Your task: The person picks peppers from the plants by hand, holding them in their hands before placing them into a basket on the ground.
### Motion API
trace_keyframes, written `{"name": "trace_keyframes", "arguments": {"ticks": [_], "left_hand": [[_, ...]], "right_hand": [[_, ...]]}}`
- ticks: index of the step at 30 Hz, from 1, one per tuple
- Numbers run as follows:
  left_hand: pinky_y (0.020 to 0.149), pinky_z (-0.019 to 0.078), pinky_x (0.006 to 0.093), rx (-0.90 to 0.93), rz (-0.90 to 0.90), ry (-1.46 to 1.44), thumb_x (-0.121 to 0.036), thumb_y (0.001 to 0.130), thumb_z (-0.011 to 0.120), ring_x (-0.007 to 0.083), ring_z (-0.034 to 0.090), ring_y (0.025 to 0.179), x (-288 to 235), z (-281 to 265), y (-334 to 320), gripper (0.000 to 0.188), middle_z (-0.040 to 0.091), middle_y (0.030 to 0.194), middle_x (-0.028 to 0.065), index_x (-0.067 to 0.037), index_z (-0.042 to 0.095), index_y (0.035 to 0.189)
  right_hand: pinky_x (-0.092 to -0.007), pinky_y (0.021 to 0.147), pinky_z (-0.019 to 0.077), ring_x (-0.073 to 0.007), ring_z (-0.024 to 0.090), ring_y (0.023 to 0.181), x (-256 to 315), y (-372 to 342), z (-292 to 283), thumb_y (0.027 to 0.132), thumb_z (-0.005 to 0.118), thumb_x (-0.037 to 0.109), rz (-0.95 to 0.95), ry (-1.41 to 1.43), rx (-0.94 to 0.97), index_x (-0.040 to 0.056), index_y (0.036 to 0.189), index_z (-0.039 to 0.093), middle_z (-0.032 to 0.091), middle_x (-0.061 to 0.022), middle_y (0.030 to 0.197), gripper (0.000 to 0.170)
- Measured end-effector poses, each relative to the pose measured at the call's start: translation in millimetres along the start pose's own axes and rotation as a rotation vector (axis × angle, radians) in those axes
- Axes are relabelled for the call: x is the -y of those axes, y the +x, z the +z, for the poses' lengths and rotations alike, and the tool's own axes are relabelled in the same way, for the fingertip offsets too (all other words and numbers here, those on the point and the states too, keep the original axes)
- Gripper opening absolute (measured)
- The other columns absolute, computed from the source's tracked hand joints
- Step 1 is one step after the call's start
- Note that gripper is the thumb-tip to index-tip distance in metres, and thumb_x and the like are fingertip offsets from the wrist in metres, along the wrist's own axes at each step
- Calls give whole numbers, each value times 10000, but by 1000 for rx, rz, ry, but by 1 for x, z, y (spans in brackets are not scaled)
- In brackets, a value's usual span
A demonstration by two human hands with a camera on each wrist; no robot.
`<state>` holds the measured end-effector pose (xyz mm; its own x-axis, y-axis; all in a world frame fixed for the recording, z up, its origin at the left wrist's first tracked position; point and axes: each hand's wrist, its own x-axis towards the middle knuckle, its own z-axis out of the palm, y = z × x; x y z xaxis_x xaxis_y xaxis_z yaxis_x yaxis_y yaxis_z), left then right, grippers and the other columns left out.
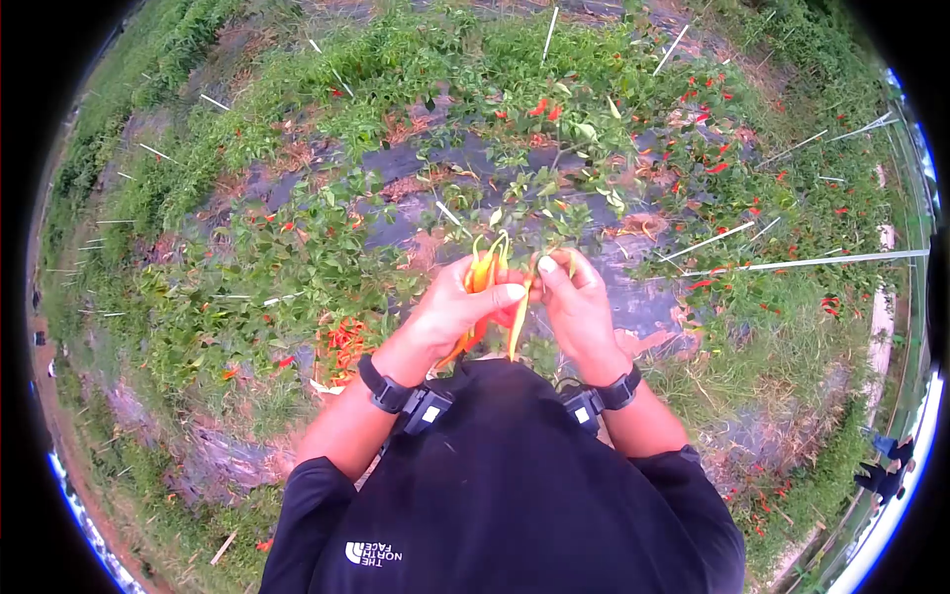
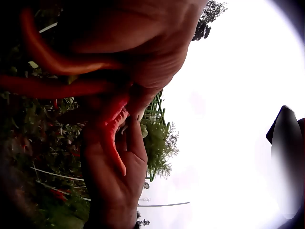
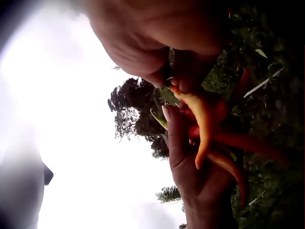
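Observation:
In the head view my left hand grips a bunch of orange and red chili peppers, their curved green stems sticking up past the fingers. Close beside it, my right hand pinches the stem end of a yellow-orange chili pepper between thumb and fingers. This pepper hangs down between the hands, and the left thumb lies against it. The right wrist view shows the same yellow-orange pepper below the right fingertips, with the bunch behind it. A red chili pepper dangles between both hands in the left wrist view.
Pepper plants with red fruit stand in rows on dark plastic sheeting. A pile of red peppers lies at the left, beyond my left forearm. White stakes lean across the plants on the right.

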<state>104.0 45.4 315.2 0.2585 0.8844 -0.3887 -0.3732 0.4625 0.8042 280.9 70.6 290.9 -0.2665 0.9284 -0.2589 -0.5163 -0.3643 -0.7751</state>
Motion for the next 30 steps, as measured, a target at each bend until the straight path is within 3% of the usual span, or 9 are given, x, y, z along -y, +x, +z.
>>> {"name": "trace_keyframes", "arguments": {"ticks": [6, 12, 18, 21, 23, 24, 26, 27, 30], "left_hand": [[682, 566, 299, -27, -46, 52, -111, 857, 726, 156, 669, 827, 13, -43, -32, 272, 663, 921, 75, 6, 580, 1055], [643, 520, 260, 129, -126, 134, -85, 844, 720, 82, 586, 721, 35, -75, -50, 191, 586, 811, -6, -36, 564, 942], [680, 479, 232, 259, -241, 178, -63, 797, 746, 58, 552, 756, 31, -79, -57, 225, 582, 851, -15, -38, 566, 930], [652, 488, 245, 229, -249, 170, -57, 785, 754, 76, 565, 732, 35, -72, -50, 242, 574, 829, -13, -48, 542, 901], [645, 495, 251, 232, -293, 156, -61, 783, 758, 88, 574, 724, 31, -65, -41, 247, 575, 827, -10, -50, 540, 901], [639, 501, 258, 232, -332, 130, -65, 782, 761, 100, 583, 717, 30, -61, -36, 253, 575, 825, -7, -52, 539, 901], [629, 511, 263, 222, -316, 136, -76, 785, 761, 116, 597, 707, 33, -49, -25, 253, 576, 812, 2, -50, 544, 912], [631, 513, 260, 186, -327, 73, -78, 793, 751, 117, 598, 705, 31, -39, -20, 249, 576, 807, 5, -40, 554, 941], [645, 524, 265, 81, -310, -23, -79, 810, 724, 122, 602, 700, 22, -12, -2, 283, 583, 804, 15, -7, 580, 1042]], "right_hand": [[-226, 567, 454, -60, 552, 673, -40, -14, 36, 944, 614, 144, 48, -315, -45, 43, 959, 600, 599, 10, 773, 104], [-212, 523, 394, -57, 497, 627, -67, -32, 35, 946, 618, 202, 538, -95, -37, 52, 922, 581, 556, 19, 751, 156], [-202, 510, 377, -61, 466, 620, -64, -44, 25, 959, 597, 225, 656, 150, -115, 25, 1057, 586, 572, -5, 847, 223], [-204, 525, 403, -53, 507, 648, -54, -40, 13, 962, 592, 191, 556, 165, -51, 40, 1062, 595, 591, 3, 833, 181], [-269, 569, 469, -137, 599, 673, -39, -33, 11, 927, 617, 119, 341, -380, -111, 41, 989, 622, 638, -45, 807, 100], [-269, 569, 469, -137, 599, 673, -35, -27, 1, 927, 617, 119, 343, -375, -110, 41, 989, 622, 638, -45, 807, 100], [-338, 642, 508, -254, 651, 728, -24, -7, -27, 868, 645, 60, -582, -1179, -12, 23, 921, 633, 656, -106, 800, 66], [-379, 682, 512, -336, 636, 754, -16, 6, -46, 831, 656, 44, -538, -1118, -68, 11, 899, 632, 647, -147, 831, 79], [-426, 736, 511, -375, 630, 830, 29, 58, -142, 798, 658, 20, -510, -1394, -189, 23, 983, 628, 632, -178, 927, 188]]}}
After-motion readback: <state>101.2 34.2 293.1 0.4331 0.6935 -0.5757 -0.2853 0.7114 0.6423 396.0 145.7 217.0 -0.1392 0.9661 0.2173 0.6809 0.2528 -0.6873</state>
